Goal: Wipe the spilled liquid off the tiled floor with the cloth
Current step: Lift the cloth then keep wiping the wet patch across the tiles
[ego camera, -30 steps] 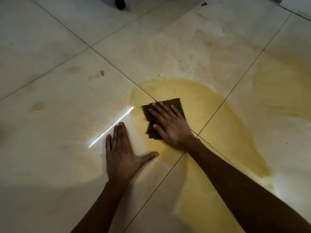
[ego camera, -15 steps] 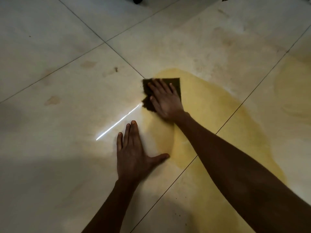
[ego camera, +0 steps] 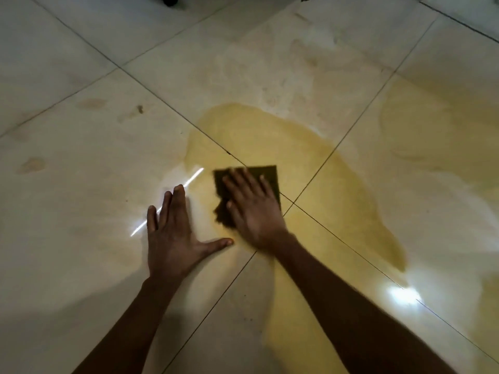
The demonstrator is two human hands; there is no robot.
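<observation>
A wide yellow puddle of spilled liquid (ego camera: 318, 168) spreads over several pale floor tiles (ego camera: 81, 190), running from the centre down to the lower right. A dark brown-green cloth (ego camera: 266, 175) lies flat in the puddle near a tile joint. My right hand (ego camera: 253, 209) presses down on the cloth with fingers spread, covering most of it; the cloth's left edge is blurred. My left hand (ego camera: 172, 233) rests flat on the tile just left of the puddle, palm down, fingers apart, holding nothing.
A second pale yellow smear (ego camera: 437, 136) lies at the right. Small brown stains (ego camera: 90, 103) dot the tiles at the left. A dark wheel-like object (ego camera: 169, 0) sits at the top edge. Bright light reflections streak the floor.
My right hand has slid the cloth away across the puddle and then back toward me. My left hand has stayed planted on the tile.
</observation>
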